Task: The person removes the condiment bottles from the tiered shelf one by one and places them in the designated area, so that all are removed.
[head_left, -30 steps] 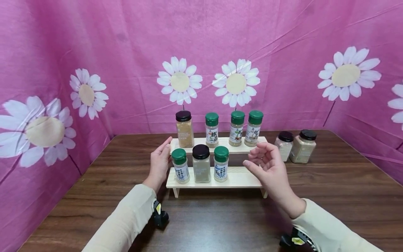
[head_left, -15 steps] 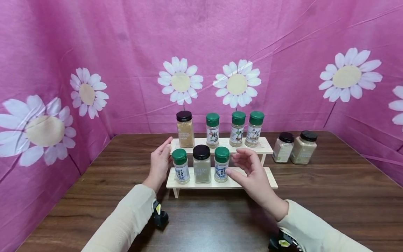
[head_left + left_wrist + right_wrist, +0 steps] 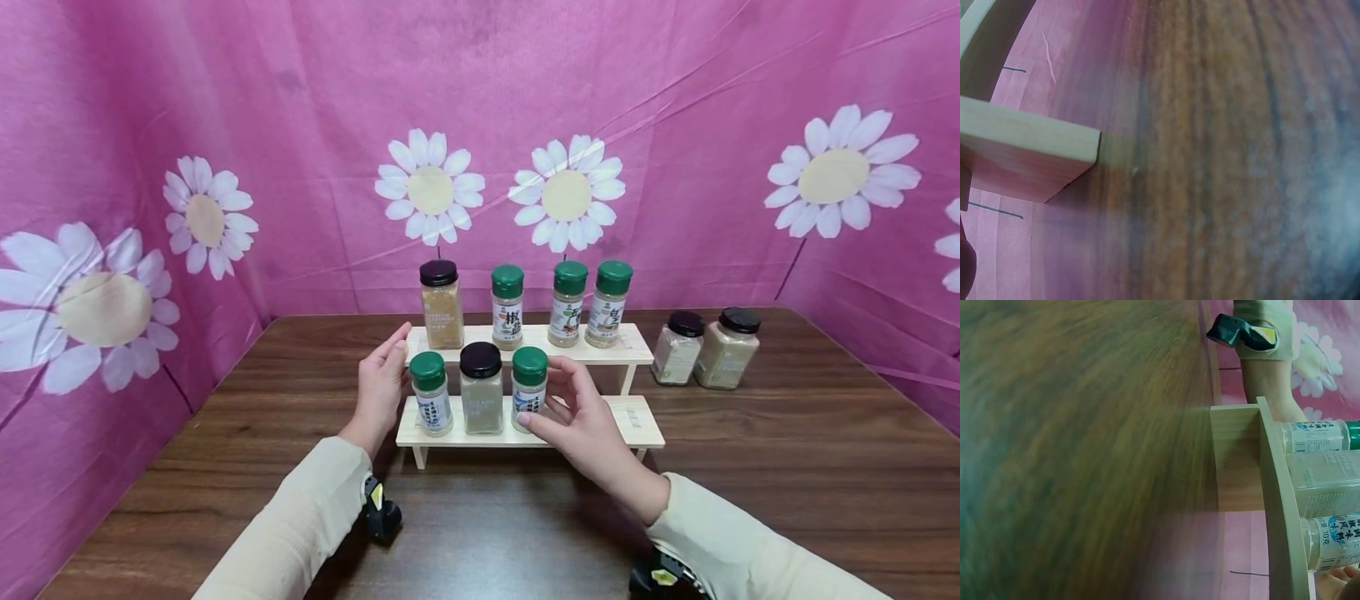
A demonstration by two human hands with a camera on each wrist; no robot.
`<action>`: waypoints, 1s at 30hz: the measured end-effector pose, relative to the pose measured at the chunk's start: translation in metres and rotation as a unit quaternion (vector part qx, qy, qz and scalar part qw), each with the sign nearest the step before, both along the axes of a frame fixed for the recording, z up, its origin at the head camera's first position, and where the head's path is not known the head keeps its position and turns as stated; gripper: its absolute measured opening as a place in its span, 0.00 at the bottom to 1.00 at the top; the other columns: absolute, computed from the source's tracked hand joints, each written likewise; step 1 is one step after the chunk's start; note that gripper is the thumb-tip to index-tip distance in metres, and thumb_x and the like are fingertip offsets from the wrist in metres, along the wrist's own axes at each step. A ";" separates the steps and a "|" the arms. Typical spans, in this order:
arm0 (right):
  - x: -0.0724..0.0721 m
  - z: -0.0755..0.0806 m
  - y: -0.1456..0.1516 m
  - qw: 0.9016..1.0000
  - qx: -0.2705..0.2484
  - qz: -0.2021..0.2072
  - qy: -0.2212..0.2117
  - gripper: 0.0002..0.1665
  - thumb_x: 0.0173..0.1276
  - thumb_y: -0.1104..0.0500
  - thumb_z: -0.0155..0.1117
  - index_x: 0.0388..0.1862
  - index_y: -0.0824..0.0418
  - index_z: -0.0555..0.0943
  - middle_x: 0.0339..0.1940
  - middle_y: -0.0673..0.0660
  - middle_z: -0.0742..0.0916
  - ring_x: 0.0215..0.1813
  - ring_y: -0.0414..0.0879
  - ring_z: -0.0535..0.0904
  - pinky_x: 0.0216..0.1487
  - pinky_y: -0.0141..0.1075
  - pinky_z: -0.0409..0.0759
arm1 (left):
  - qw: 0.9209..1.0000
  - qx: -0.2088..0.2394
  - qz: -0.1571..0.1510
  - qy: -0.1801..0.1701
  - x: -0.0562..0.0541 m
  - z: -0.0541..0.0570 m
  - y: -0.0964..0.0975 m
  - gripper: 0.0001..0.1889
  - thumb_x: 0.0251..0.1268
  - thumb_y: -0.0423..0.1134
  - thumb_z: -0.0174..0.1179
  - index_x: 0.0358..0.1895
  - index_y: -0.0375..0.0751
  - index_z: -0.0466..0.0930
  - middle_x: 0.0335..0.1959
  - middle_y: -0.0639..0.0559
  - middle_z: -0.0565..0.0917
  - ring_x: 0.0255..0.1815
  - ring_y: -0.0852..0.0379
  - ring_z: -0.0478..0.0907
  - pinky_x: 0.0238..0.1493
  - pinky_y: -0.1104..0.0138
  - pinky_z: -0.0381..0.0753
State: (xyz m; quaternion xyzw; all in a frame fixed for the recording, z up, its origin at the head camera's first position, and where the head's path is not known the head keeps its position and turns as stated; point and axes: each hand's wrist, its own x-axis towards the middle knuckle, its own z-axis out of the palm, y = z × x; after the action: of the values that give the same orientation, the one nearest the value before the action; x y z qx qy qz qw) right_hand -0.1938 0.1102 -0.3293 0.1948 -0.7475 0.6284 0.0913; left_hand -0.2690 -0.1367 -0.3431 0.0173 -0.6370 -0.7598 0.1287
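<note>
Holding the lower-right green-lidded jar (image 3: 529, 390), just below and right of frame centre, between curled thumb and fingers, the right hand (image 3: 585, 425) faces the left hand (image 3: 379, 396), whose extended index finger touches the wooden rack's (image 3: 639, 417) upper left end.

Green caps (image 3: 529, 362) and white labels (image 3: 507, 320) printed blue and black mark the spice shakers (image 3: 433, 408); the seasoning jars (image 3: 482, 404) wear black lids (image 3: 481, 358). The tiered rack (image 3: 642, 422) is pale wood — the tabletop (image 3: 225, 467) dark brown, grain-streaked. White, yellow-centred daisies (image 3: 567, 193) dot the magenta cloth (image 3: 300, 108).
</note>
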 end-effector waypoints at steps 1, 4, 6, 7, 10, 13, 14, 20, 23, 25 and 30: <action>0.000 0.000 0.000 1.000 0.001 0.003 -0.001 0.40 0.50 0.73 0.69 0.61 0.66 0.61 0.53 0.65 0.77 0.56 0.53 0.72 0.59 0.39 0.70 | 1.000 0.002 0.000 0.001 0.000 0.000 0.000 0.20 0.70 0.35 0.46 0.63 0.40 0.69 0.63 0.47 0.71 0.33 0.71 0.73 0.33 0.76 0.74; -0.001 -0.001 -0.001 1.000 0.007 0.005 -0.005 0.40 0.50 0.73 0.69 0.61 0.66 0.60 0.54 0.65 0.77 0.57 0.54 0.72 0.58 0.38 0.71 | 1.000 0.003 0.001 0.002 0.000 0.000 0.000 0.20 0.69 0.35 0.46 0.63 0.40 0.70 0.63 0.47 0.71 0.33 0.71 0.73 0.32 0.76 0.74; -0.002 -0.002 -0.001 1.000 0.009 0.007 -0.006 0.41 0.50 0.73 0.69 0.61 0.66 0.60 0.54 0.66 0.77 0.58 0.54 0.72 0.58 0.38 0.71 | 1.000 0.003 0.001 0.001 -0.001 0.000 0.000 0.20 0.69 0.35 0.46 0.63 0.40 0.70 0.63 0.47 0.71 0.33 0.71 0.73 0.32 0.77 0.74; -0.002 -0.003 -0.001 1.000 0.010 0.008 -0.005 0.40 0.50 0.73 0.68 0.61 0.66 0.60 0.54 0.66 0.77 0.58 0.54 0.72 0.58 0.38 0.71 | 1.000 0.003 0.002 0.001 -0.001 0.000 0.000 0.20 0.69 0.35 0.46 0.63 0.40 0.70 0.63 0.47 0.71 0.32 0.71 0.72 0.31 0.77 0.73; -0.003 -0.005 -0.002 1.000 0.013 0.006 -0.002 0.40 0.51 0.74 0.68 0.61 0.66 0.60 0.54 0.66 0.77 0.57 0.55 0.73 0.57 0.38 0.72 | 1.000 0.002 0.002 -0.003 -0.001 0.000 0.001 0.20 0.68 0.35 0.46 0.63 0.40 0.70 0.63 0.47 0.71 0.31 0.71 0.72 0.30 0.77 0.72; -0.004 -0.006 -0.003 1.000 0.023 -0.001 -0.003 0.39 0.51 0.74 0.67 0.61 0.65 0.60 0.53 0.66 0.78 0.57 0.55 0.73 0.57 0.39 0.73 | 1.000 0.002 0.001 -0.003 -0.001 0.000 0.000 0.21 0.68 0.35 0.46 0.63 0.39 0.69 0.63 0.47 0.71 0.33 0.71 0.72 0.31 0.77 0.73; -0.004 -0.006 -0.003 1.000 0.028 -0.005 -0.004 0.39 0.52 0.73 0.67 0.61 0.65 0.60 0.54 0.66 0.78 0.57 0.55 0.73 0.56 0.40 0.73 | 1.000 0.004 0.002 -0.003 -0.001 0.000 0.000 0.21 0.68 0.35 0.46 0.63 0.39 0.69 0.63 0.47 0.71 0.32 0.71 0.72 0.31 0.77 0.73; -0.005 -0.008 -0.004 0.998 0.054 -0.026 -0.007 0.40 0.51 0.73 0.67 0.61 0.63 0.60 0.52 0.65 0.78 0.56 0.56 0.74 0.55 0.42 0.74 | 1.000 0.005 0.005 -0.002 -0.001 0.001 0.001 0.20 0.69 0.35 0.46 0.63 0.40 0.70 0.63 0.48 0.71 0.31 0.71 0.72 0.31 0.76 0.73; -0.006 -0.008 -0.005 0.997 0.065 -0.034 0.005 0.41 0.50 0.74 0.68 0.61 0.63 0.61 0.49 0.65 0.79 0.54 0.55 0.75 0.53 0.43 0.75 | 1.000 0.007 0.003 -0.005 -0.001 0.001 0.001 0.20 0.69 0.36 0.46 0.63 0.40 0.69 0.63 0.48 0.71 0.32 0.71 0.73 0.31 0.76 0.73; -0.007 -0.008 -0.005 0.996 0.074 -0.039 0.013 0.41 0.49 0.74 0.68 0.61 0.63 0.61 0.48 0.65 0.79 0.52 0.55 0.76 0.52 0.43 0.76 | 1.000 0.009 0.002 -0.009 -0.001 0.001 0.000 0.20 0.69 0.36 0.47 0.63 0.40 0.69 0.63 0.47 0.71 0.29 0.70 0.72 0.29 0.76 0.73; -0.007 -0.008 -0.006 0.993 0.100 -0.053 0.024 0.42 0.47 0.74 0.70 0.61 0.63 0.61 0.45 0.64 0.80 0.49 0.54 0.77 0.49 0.43 0.78 | 1.000 0.006 0.004 -0.011 0.000 0.001 0.001 0.21 0.68 0.35 0.47 0.63 0.41 0.70 0.63 0.48 0.71 0.26 0.70 0.70 0.27 0.76 0.71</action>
State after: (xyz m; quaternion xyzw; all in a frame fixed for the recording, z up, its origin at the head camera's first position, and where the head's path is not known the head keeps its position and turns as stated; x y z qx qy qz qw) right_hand -0.2010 0.1043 -0.3375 0.1784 -0.8132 0.5403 0.1225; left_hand -0.2694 -0.1359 -0.3423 0.0289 -0.6340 -0.7627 0.1244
